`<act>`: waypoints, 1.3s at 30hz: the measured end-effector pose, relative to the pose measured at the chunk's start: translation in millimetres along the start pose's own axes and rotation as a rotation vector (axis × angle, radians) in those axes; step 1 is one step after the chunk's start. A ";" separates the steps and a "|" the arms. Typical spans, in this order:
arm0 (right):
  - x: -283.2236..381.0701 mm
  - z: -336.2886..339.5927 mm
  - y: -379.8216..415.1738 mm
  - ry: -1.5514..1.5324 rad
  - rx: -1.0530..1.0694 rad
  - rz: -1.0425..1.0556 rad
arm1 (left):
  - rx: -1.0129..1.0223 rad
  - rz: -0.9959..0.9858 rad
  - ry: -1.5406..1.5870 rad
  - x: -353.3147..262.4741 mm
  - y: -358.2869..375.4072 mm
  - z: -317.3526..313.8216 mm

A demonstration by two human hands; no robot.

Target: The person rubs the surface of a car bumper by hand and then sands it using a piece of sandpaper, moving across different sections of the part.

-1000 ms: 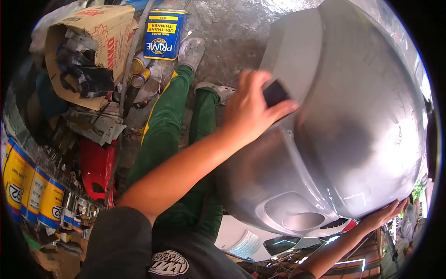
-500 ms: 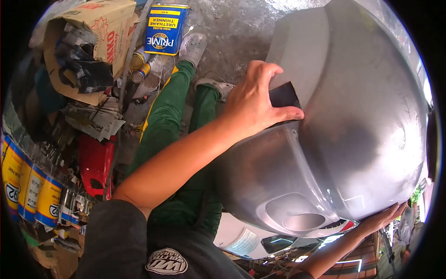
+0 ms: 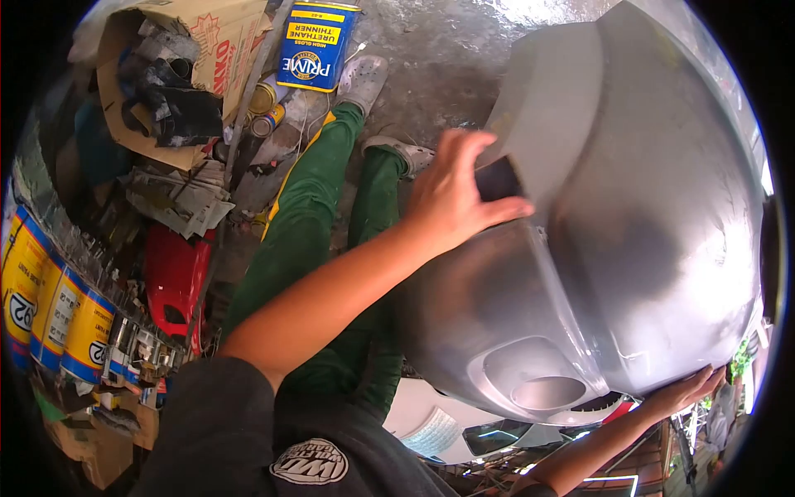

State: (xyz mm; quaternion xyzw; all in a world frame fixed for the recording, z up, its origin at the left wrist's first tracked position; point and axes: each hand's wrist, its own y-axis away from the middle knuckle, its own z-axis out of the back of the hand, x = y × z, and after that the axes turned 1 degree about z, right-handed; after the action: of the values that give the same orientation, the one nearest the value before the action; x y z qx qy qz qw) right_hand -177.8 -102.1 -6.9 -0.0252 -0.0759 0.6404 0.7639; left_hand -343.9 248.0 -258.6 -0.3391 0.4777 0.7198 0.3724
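My left hand [image 3: 455, 195] pinches a small dark piece of sandpaper [image 3: 499, 177] between thumb and fingers. It is over the left edge of a grey car bumper [image 3: 638, 199], near the crease where two panels meet. Darker, smoky patches mark the bumper's surface, and a rounded recess [image 3: 546, 391] is at its lower end. My right hand [image 3: 683, 393] lies along the lower right edge of the bumper with its fingers stretched out against it. The thumb of that hand is hidden.
A blue thinner can [image 3: 317, 45] stands on the concrete floor beside my feet. To the left are a cardboard box [image 3: 219, 50] of black scraps, a red panel [image 3: 178, 277] and yellow-and-blue paint cans [image 3: 87, 340]. A white car part [image 3: 414, 406] shows below the bumper.
The view has shifted a little, so the surroundings sit farther right. My left hand has moved slightly left across the bumper with the sandpaper. My right hand stays at the lower edge.
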 end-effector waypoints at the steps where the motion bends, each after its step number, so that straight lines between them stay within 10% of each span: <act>1: -1.2 1.2 -0.7 0.003 0.004 0.002 | 0.008 0.002 0.006 -7.6 -12.2 -2.8; 8: -83.1 24.0 -22.7 0.253 0.082 0.514 | 0.103 0.015 -0.004 41.1 59.6 30.1; 11: -5.8 0.9 -3.3 -0.024 -0.004 0.003 | 0.108 -0.003 -0.002 44.7 55.8 25.8; 19: -9.7 1.6 -6.5 0.023 -0.001 0.042 | -0.016 -0.050 -0.022 12.8 15.0 1.6; 26: -9.4 -0.1 -4.0 0.002 -0.015 0.044 | 0.180 0.343 -0.014 41.6 76.1 35.1; 34: -2.3 -0.3 -3.2 -0.002 0.003 0.007 | 0.097 0.428 0.315 31.0 -146.0 -34.3; 39: -11.3 -1.0 -5.2 0.011 -0.021 0.022 | 0.179 0.378 0.157 39.0 -152.3 -25.4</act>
State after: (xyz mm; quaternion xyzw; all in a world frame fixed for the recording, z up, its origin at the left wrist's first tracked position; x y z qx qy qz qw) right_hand -174.5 -114.0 -8.1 -0.0374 -0.0779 0.6478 0.7569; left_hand -228.7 273.0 -365.7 -0.2643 0.6222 0.7030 0.2210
